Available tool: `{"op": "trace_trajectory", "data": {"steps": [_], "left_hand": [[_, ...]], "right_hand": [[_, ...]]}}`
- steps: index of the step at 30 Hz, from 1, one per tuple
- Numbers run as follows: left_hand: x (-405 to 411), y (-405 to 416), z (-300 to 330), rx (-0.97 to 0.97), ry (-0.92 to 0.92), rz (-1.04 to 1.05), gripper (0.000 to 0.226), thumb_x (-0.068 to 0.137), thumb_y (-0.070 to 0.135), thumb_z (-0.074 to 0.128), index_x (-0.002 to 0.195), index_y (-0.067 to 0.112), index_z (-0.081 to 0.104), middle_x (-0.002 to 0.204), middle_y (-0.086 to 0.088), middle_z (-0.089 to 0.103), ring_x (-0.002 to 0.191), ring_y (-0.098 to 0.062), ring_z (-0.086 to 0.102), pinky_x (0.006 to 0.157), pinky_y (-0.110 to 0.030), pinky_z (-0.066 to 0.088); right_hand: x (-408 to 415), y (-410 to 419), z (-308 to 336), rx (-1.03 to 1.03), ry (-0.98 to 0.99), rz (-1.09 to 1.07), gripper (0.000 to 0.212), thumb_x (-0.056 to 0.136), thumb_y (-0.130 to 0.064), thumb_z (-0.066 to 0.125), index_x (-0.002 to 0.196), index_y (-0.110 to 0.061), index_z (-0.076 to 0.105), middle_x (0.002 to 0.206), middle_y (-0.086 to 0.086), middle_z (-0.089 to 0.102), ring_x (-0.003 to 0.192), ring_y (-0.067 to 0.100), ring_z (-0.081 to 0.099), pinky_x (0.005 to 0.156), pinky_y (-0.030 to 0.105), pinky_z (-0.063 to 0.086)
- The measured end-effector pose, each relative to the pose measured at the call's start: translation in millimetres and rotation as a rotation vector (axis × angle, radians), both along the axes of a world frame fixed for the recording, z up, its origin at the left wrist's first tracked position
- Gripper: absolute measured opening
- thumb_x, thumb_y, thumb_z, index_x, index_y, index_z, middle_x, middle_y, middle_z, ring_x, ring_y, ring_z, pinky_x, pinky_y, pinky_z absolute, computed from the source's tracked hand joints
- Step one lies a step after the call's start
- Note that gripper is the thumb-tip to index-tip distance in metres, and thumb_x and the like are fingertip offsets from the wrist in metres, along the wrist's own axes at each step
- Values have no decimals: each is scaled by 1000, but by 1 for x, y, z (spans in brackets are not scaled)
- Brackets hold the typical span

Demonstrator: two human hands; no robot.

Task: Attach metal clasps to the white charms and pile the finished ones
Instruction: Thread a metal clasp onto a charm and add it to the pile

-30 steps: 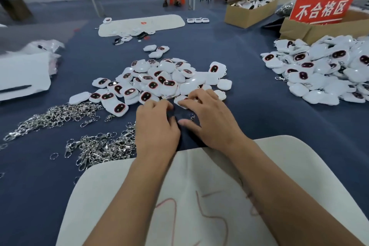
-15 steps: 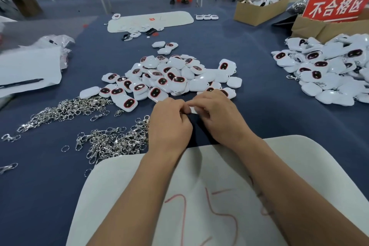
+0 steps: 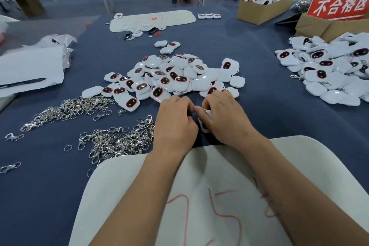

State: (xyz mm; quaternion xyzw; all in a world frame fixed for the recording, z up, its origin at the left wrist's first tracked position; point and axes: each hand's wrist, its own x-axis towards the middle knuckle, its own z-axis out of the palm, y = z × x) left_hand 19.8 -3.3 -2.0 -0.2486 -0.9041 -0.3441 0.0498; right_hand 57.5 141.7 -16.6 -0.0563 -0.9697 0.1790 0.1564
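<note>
white charm (image 3: 204,124) sits low between both hands, just in front of the loose charm heap (image 3: 171,78), mostly hidden by fingers. right hand (image 3: 225,120) curls round it, thumb pressing its edge. left hand (image 3: 175,124) has fingers curled in toward the same spot, probably pinching a clasp, but the clasp itself isn't visible, so can't tell what it holds.

handling guess: small hard plastic shell, light, glossy so likely a bit slippery; hold by the flat faces and leave the loop end free for the ring. clasps (image 3: 111,144) are stiff metal, tangle easily in the pile, pick one by the hook.

finished pile (image 3: 335,74) lies well apart at the right, clasps showing on some.

counter (image 3: 279,110) has dark blue cloth, soft looking, probably keeps parts from sliding. white pad (image 3: 299,166) under the forearms with red scribbles. cardboard boxes (image 3: 263,6) and red sign (image 3: 339,5) at far right, folding tables behind.
</note>
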Motion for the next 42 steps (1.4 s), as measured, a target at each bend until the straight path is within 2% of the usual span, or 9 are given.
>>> {"op": "trace_trajectory", "data": {"steps": [3,7,11,18,24,27,30,39,42], "left_hand": [[-1,2,1,91,36,7,29,79,-7,50,93,10,68,100,-8,65,99,-28,57,89,-39,44],[-3,6,-3,96,88,-14,18,87,6,58,98,15,70,102,-3,64,102,-25,55,92,-35,42],[-1,9,-7,-134,99,-136,30,90,45,71,113,27,69,108,3,54,112,-21,44,97,-36,42],[-2,9,-5,-87,96,-171,11,95,29,70,98,20,65,102,2,58,106,-23,46,93,-41,42],[-4,8,-7,151,-2,-93,10,97,13,63,89,14,57,83,0,64,82,-25,57,77,-47,47],[-7,4,-6,384,-39,-44,12,93,3,66,86,13,62,77,3,67,74,-15,64,70,-32,52],[-7,3,-4,472,-57,-79,16,89,-4,67,84,11,65,75,10,68,71,-1,64,66,-10,46],[-7,4,-3,525,-102,-64,16,88,-4,68,86,12,70,78,-2,70,72,-14,62,67,-17,49],[-6,4,0,541,-112,-84,15,90,-4,67,88,10,69,76,4,70,69,-5,63,68,-12,47]], "right_hand": [[1,-1,0,-168,83,-24,29,107,-40,50,85,-21,43,71,-11,53,73,16,50,63,34,25],[5,8,5,-550,374,-127,26,110,-29,50,90,-13,44,63,-9,65,61,-2,63,57,11,40],[5,15,5,-948,458,-299,17,109,-25,46,93,-19,46,70,3,72,57,19,71,47,28,50],[8,16,5,-797,384,-253,17,95,-26,70,82,-19,62,52,1,64,48,18,61,58,39,55],[6,11,7,-695,255,-60,20,96,-11,66,104,-26,76,83,-7,75,58,17,57,62,32,50],[7,9,7,-634,153,121,16,97,-17,71,105,-27,79,88,-12,76,70,4,62,72,17,47],[5,11,6,-664,183,155,11,91,-10,77,97,-19,80,87,-8,78,82,6,72,78,20,52],[6,15,4,-771,226,119,13,93,-7,72,90,-19,75,79,-5,77,70,23,65,73,37,54],[5,14,4,-728,185,156,11,93,-13,76,102,-20,78,85,-7,78,70,5,64,72,29,54]]}}
